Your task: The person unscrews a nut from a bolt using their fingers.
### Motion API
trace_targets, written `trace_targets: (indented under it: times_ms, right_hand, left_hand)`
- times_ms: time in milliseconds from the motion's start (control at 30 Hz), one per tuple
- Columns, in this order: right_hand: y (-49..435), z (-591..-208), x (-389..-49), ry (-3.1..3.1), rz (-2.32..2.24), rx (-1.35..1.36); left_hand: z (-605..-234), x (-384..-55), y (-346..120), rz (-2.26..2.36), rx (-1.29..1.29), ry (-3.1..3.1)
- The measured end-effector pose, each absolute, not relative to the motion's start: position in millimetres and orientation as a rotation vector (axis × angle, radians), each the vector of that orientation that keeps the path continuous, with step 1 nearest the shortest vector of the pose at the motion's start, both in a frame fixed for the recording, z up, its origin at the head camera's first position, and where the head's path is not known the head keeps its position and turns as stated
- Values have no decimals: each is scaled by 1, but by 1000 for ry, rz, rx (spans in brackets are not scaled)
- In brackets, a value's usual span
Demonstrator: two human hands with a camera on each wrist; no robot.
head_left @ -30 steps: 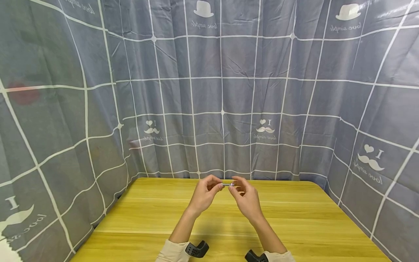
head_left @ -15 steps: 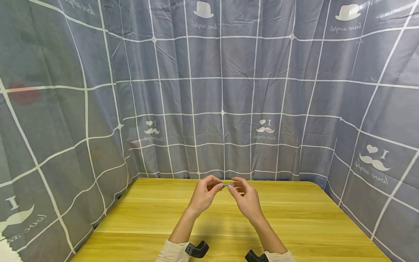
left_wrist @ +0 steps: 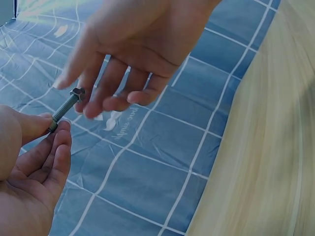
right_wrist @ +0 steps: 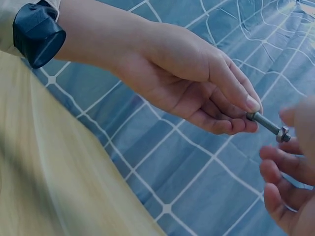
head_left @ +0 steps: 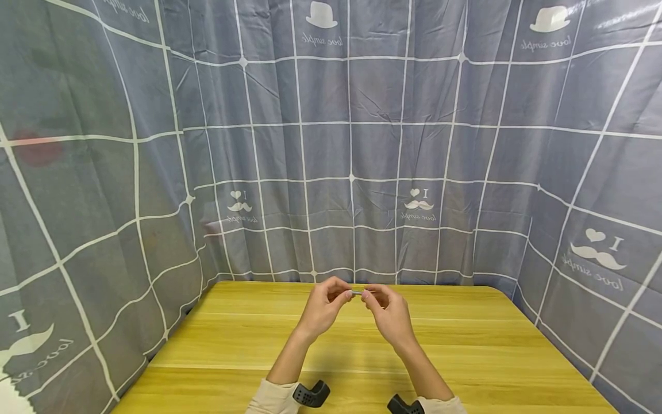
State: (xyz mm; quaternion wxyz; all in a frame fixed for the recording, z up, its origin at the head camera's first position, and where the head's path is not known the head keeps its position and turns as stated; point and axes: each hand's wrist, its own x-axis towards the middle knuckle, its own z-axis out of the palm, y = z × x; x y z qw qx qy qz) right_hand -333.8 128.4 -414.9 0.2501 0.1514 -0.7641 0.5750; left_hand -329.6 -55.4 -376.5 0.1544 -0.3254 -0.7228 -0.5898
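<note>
Above the far part of the yellow wooden table point(head_left: 233, 348), between the two hands of a person, I see a grey metal bolt point(head_left: 357, 292), lying almost level from left to right in the air. The left hand point(head_left: 322, 309) pinches the bolt at its left end, with the thumb and the fingertips; its other fingers are bent. On the right end of the bolt sits a small nut point(right_wrist: 283, 134). Just beside this nut is the right hand point(head_left: 390, 315), with its fingers loosely bent, and no firm grip is made. Its thumb stands a little apart from the nut; whether the index finger touches it, I cannot tell. On each arm, near the light sleeve point(head_left: 274, 398), there is a black device point(head_left: 311, 394). Behind the table hangs a grey curtain point(head_left: 377, 149) with white lines.
</note>
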Motion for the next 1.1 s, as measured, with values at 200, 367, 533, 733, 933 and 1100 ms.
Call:
trace_targets:
  times_ms: [200, 367, 533, 733, 933, 1100]
  right_hand:
    - [129, -416, -335, -2050, 1561, 465]
    - [129, -415, -334, -2065, 1597, 467]
    - [130, -415, -334, -2079, 1597, 437]
    - [129, -414, -334, -2085, 1608, 462]
    - [129, -414, -335, -2092, 1592, 434]
    - [130, -415, -334, -2085, 1599, 466]
  left_hand:
    - [-380, -334, -55, -1686, -924, -2076]
    - [-395, -352, -54, -1688, -904, -2067]
    - [-402, -359, -55, -1718, -919, -2053]
    - [-401, -358, -55, -1724, -896, -2058]
    - [-384, -340, -55, -1683, -928, -2058]
    - [-390, -346, -54, -1682, -933, -2046]
